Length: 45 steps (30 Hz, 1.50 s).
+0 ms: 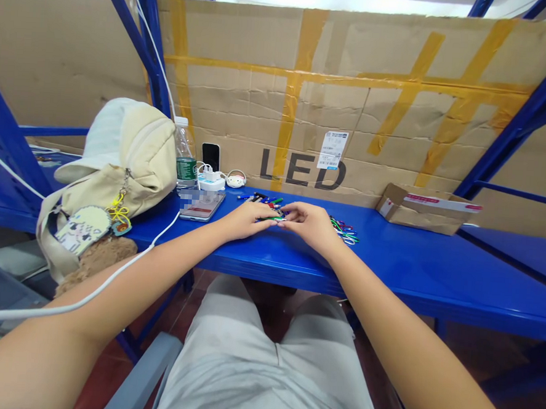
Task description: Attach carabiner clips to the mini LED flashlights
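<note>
Both hands meet over the blue tabletop (270, 247), fingertips nearly touching. My left hand (246, 221) lies low beside a pile of small coloured pieces (274, 201), its thumb and a finger closed on a small green metal piece (271, 218). My right hand (312, 226) is curled, pinching the other end of that piece. The exact kind of the piece is too small to make out. Just right of my right hand lies a bunch of green, red, blue and silver loop-shaped pieces (345, 231), partly hidden by the hand.
To the left are a phone (202, 205), a water bottle (186, 153), a white power strip (211, 180) and a cream backpack (140, 153). A white cable (125, 263) crosses over my left arm. An open cardboard box (425, 211) stands right; cardboard (242, 104) walls the back.
</note>
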{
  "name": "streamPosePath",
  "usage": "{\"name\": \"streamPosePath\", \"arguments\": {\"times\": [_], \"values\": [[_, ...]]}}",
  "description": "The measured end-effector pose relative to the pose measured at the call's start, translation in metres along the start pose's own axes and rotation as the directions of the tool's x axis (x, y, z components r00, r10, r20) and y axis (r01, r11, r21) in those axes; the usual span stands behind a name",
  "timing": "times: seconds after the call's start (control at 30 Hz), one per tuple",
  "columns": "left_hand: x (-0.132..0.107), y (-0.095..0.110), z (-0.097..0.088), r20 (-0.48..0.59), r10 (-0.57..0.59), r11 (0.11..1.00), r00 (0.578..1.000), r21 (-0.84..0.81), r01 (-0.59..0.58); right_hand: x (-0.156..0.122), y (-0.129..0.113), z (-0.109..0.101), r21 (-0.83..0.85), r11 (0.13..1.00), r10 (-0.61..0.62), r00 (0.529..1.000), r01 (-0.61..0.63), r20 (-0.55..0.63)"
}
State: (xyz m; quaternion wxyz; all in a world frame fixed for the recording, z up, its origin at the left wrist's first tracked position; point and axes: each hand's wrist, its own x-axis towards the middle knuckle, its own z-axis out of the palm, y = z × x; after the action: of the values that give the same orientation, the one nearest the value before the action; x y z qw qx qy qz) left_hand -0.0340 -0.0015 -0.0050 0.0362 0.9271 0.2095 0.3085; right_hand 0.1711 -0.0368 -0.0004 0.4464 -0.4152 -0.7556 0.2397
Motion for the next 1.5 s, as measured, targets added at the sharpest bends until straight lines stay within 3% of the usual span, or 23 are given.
{"name": "streamPosePath", "arguments": {"times": [0.13, 0.2, 0.33, 0.47, 0.53, 0.63, 0.8, 0.9, 1.0, 1.17, 1.27, 1.37, 1.5], "values": [[0.0, -0.002, 0.002, -0.019, 0.004, 1.0, 1.0, 0.01, -0.004, -0.002, -0.001, -0.001, 0.349, 0.92, 0.184, 0.983, -0.177, 0.015], [0.0, -0.002, 0.003, -0.038, 0.037, 0.997, 0.999, 0.067, -0.034, -0.003, -0.003, 0.0, 0.404, 0.893, 0.208, 0.978, -0.201, 0.026], [-0.001, 0.003, 0.002, -0.085, 0.088, 0.942, 0.992, 0.33, -0.055, -0.002, -0.004, -0.002, 0.522, 0.79, 0.317, 0.943, -0.321, 0.101], [-0.001, 0.01, -0.002, 0.008, 0.138, 0.884, 0.99, 0.45, -0.127, -0.002, 0.0, -0.006, 0.616, 0.613, 0.417, 0.865, -0.494, 0.279], [0.0, 0.011, -0.003, 0.04, 0.157, 0.878, 0.987, 0.452, -0.158, -0.001, 0.002, -0.008, 0.624, 0.568, 0.427, 0.84, -0.537, 0.334], [0.0, 0.008, -0.001, -0.004, 0.128, 0.888, 0.992, 0.445, -0.113, -0.001, 0.003, -0.007, 0.61, 0.614, 0.412, 0.862, -0.501, 0.294], [0.002, 0.002, 0.004, -0.109, 0.083, 0.957, 0.991, 0.288, -0.048, -0.003, 0.002, -0.001, 0.529, 0.809, 0.262, 0.963, -0.257, 0.068], [0.001, 0.001, 0.004, -0.106, 0.088, 0.972, 0.99, 0.227, -0.062, -0.006, 0.0, 0.003, 0.446, 0.879, 0.18, 0.984, -0.169, 0.018], [0.0, 0.001, 0.002, -0.119, 0.091, 0.952, 0.989, 0.301, -0.051, -0.007, -0.002, 0.006, 0.458, 0.866, 0.213, 0.977, -0.2, 0.024], [0.0, 0.006, 0.002, -0.076, 0.097, 0.883, 0.992, 0.466, -0.051, -0.006, -0.005, 0.008, 0.561, 0.734, 0.374, 0.917, -0.383, 0.136], [0.003, 0.01, 0.003, -0.057, 0.084, 0.87, 0.995, 0.492, -0.045, -0.005, -0.004, 0.007, 0.534, 0.759, 0.359, 0.924, -0.372, 0.133], [0.009, 0.006, -0.001, -0.064, 0.026, 0.883, 0.998, 0.469, 0.007, -0.004, 0.002, -0.002, 0.382, 0.88, 0.282, 0.958, -0.282, 0.057], [0.017, -0.024, -0.02, -0.024, -0.222, 0.893, 0.975, 0.397, 0.213, -0.005, 0.014, -0.024, -0.079, 0.984, 0.154, 0.987, -0.157, -0.045]]}}
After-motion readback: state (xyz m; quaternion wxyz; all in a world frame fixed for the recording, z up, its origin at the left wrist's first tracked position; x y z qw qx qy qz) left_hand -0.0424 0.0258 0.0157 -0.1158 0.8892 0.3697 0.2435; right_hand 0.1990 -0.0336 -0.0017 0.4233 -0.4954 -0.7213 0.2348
